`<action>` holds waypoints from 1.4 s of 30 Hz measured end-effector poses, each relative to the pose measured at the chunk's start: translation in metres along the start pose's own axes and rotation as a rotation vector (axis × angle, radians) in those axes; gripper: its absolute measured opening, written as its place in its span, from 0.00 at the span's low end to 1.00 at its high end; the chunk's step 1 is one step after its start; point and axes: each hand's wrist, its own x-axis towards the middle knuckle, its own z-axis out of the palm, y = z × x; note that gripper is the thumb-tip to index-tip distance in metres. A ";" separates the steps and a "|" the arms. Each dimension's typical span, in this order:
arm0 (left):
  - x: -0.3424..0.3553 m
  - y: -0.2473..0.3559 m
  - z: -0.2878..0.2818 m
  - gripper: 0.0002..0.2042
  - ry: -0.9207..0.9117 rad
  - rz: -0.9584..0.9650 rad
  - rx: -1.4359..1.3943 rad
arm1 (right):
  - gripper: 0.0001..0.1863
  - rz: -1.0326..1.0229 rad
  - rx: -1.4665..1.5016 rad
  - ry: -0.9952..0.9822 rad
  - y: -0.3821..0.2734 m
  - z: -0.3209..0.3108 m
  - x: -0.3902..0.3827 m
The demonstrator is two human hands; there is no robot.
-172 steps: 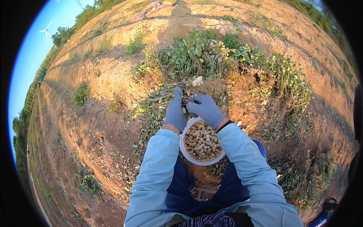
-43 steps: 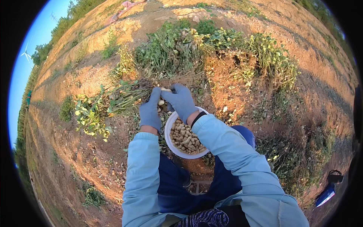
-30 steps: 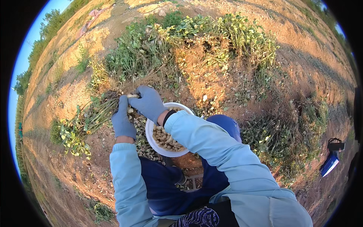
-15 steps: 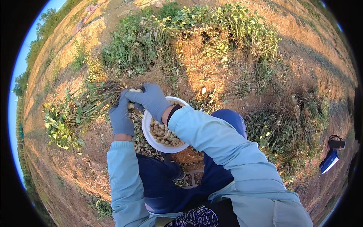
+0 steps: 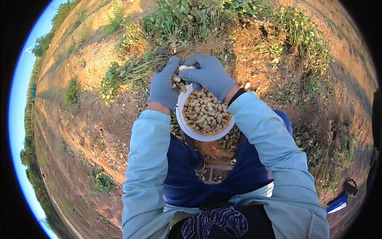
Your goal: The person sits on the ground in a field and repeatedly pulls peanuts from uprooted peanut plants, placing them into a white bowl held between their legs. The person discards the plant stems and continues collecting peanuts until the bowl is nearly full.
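Note:
Both of my hands wear grey-blue knit gloves and meet just above the far left rim of a white bowl (image 5: 205,138). Pale peanuts (image 5: 185,68) show between them. My left hand (image 5: 164,84) is closed around some, with a few poking out by its fingers. From the other side my right hand (image 5: 211,75) curls in, its thumb lying across the peanuts. Many loose tan peanuts (image 5: 207,113) fill the bowl. An uprooted peanut plant (image 5: 139,68) lies just beyond my left hand, leaves to the left; whether its root end is in my fingers is hidden.
A heap of pulled plants (image 5: 187,22) stretches along the far side, and more wilted plants (image 5: 328,139) lie at the right. The bowl sits between my knees on dry reddish soil (image 5: 91,127). A dark blue and white object (image 5: 338,202) rests at the far right.
The whole scene has shifted right in view. My hands have come closer to the bowl's far rim, and my right forearm covers less of the bowl, so more peanuts show in it.

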 end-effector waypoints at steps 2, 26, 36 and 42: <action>0.000 -0.002 0.004 0.15 0.072 0.053 -0.131 | 0.13 0.002 -0.044 -0.055 0.000 -0.002 -0.004; -0.006 0.010 0.001 0.25 -0.353 -0.015 -0.216 | 0.12 -0.158 -0.259 -0.041 0.019 0.013 0.009; -0.005 0.013 -0.006 0.21 -0.128 0.091 -0.146 | 0.10 0.025 0.297 -0.306 -0.007 -0.004 -0.009; -0.003 0.004 0.002 0.24 -0.155 0.030 0.018 | 0.13 -0.031 0.169 0.008 -0.004 0.016 -0.003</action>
